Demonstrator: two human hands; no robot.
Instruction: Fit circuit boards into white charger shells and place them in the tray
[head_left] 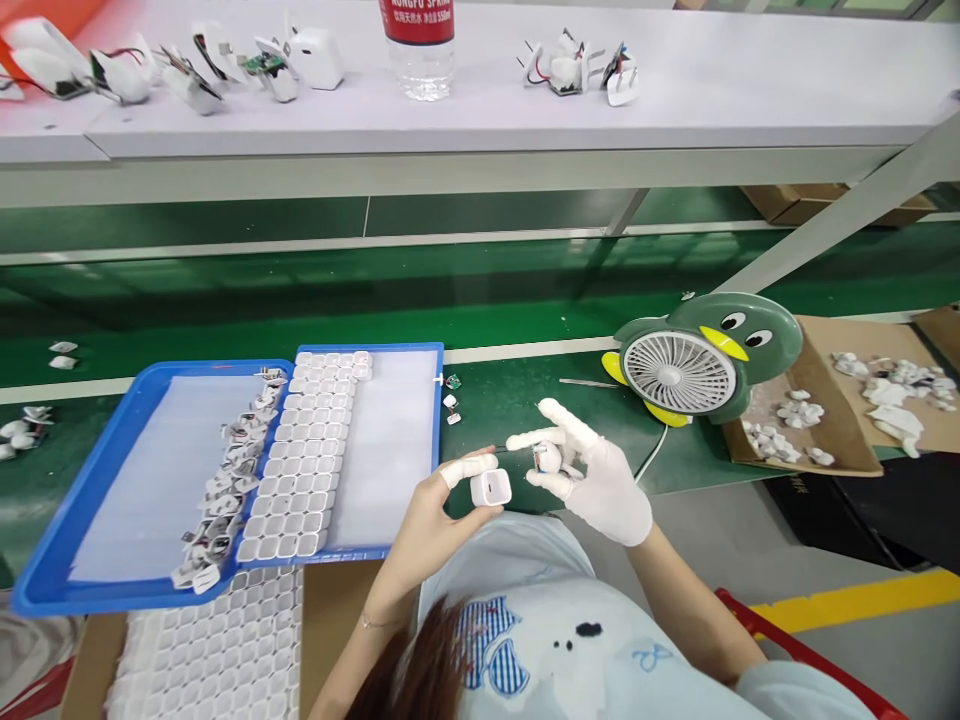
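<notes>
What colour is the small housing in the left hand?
The housing is white, seen best in the head view.

Trays (386,450) lie left, a fan (679,372) right, casing (491,488) between, bottle (421,72) behind on a shelf (735,75).

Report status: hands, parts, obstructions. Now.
Left hand holding white case. Gloved right hand holding white part. Fan off to the right, apart from both hands.

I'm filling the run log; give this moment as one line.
left hand: holds white case; right hand: gloved, holds small white part; blue trays: left of hands; penguin fan: right of hands
</notes>
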